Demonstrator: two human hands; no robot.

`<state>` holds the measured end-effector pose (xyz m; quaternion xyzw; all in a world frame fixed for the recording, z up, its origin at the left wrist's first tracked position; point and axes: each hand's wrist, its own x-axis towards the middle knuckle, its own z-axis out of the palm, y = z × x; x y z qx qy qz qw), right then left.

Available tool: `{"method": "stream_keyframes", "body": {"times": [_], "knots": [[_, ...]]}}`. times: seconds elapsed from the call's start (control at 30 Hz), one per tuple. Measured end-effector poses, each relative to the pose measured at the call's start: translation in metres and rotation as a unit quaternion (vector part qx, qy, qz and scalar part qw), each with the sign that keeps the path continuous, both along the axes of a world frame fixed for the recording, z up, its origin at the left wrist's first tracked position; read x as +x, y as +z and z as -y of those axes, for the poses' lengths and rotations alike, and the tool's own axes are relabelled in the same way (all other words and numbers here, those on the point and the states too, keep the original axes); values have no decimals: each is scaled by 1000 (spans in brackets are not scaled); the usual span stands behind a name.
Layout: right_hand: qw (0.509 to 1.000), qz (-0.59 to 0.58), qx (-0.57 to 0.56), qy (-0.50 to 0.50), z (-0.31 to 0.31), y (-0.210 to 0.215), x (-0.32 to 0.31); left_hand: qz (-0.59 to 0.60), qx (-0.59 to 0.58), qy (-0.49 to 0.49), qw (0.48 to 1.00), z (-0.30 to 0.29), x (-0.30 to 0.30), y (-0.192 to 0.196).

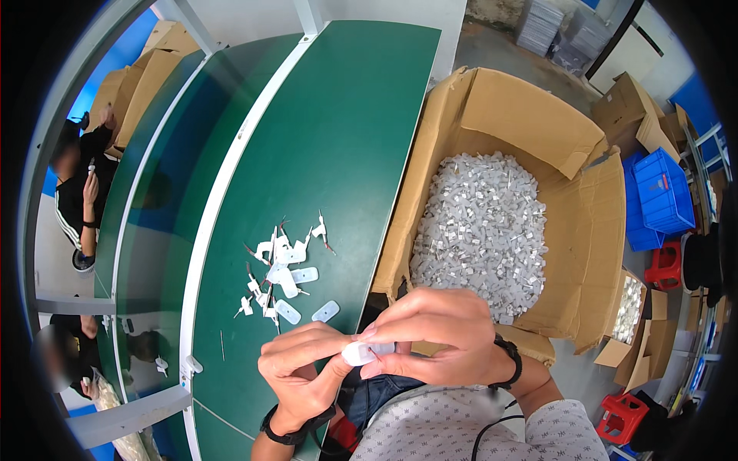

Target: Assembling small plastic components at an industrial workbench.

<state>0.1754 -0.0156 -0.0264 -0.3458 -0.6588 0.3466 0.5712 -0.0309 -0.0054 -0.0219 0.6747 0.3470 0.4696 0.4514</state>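
Just past the table's edge, my left hand (301,370) and my right hand (440,332) pinch a small white plastic casing (356,354) between them. A thin reddish wire shows at its right end, by my right fingertips. The fingers hide part of the casing. Ahead and to the left, a loose pile of small white plastic parts with short wires (265,295) lies on the green table (338,115). Pale oval casing pieces (326,311) rest among and beside them. A thin pin-like piece (223,346) lies apart, to the left.
At my right stands a large open cardboard box (592,253) heaped with small white parts (480,230). A white rail (231,161) edges the table's left side. Two people (84,192) work beyond it. Blue crates (663,188) and red stools (624,419) are far right.
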Motion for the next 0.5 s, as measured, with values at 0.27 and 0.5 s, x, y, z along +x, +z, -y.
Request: {"method": "stream_keyframes", "body": {"times": [0.27,0.5], "knots": [[1000,7,1,-3,7,-2,-5,-9,25,18,999,1,0,0],[999,0,36,-6,4,-7,-9,-39,74,31,996,2,0,2]]}}
